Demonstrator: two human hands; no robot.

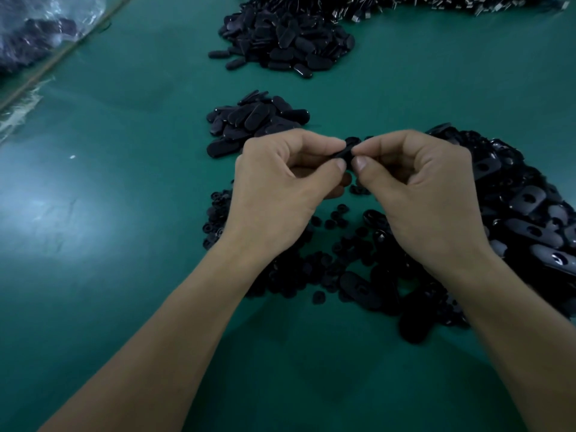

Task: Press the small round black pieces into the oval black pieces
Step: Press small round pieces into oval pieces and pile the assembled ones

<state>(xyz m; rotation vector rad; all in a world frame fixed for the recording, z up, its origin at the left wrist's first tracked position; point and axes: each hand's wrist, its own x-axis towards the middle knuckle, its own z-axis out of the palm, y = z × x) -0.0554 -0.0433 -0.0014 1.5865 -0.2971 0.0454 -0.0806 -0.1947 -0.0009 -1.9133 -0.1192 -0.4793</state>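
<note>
Head view: both hands meet above the middle of the green table point(124, 232). The left hand point(280, 191) and the right hand point(420, 198) have their fingers curled, and each pinches one end of a single black oval point(340, 154) between thumb and forefinger. The thumb tips are almost touching on its near side. The oval is held in the air, edge-on to the camera. A dark rounded bit shows just above the fingertips, but I cannot tell whether it is a small round piece or part of the oval.

Below the hands and between the forearms, the rounds point(330, 221) lie scattered loose on the table, with a few ovals mixed in. To the right, touching that scatter, is a wide right pile point(517, 201) of ovals, many showing a hole or recess. Just beyond the hands sits a small near pile point(255, 120) of smooth ovals; its nearest pieces are partly hidden by the left knuckles. Well behind it lies a larger far pile point(286, 35).

Along the top edge is a strip of small parts with shiny metal bits point(436, 4) — too blurred to identify. At top left is a clear plastic bag point(37, 35) with dark contents.
</note>
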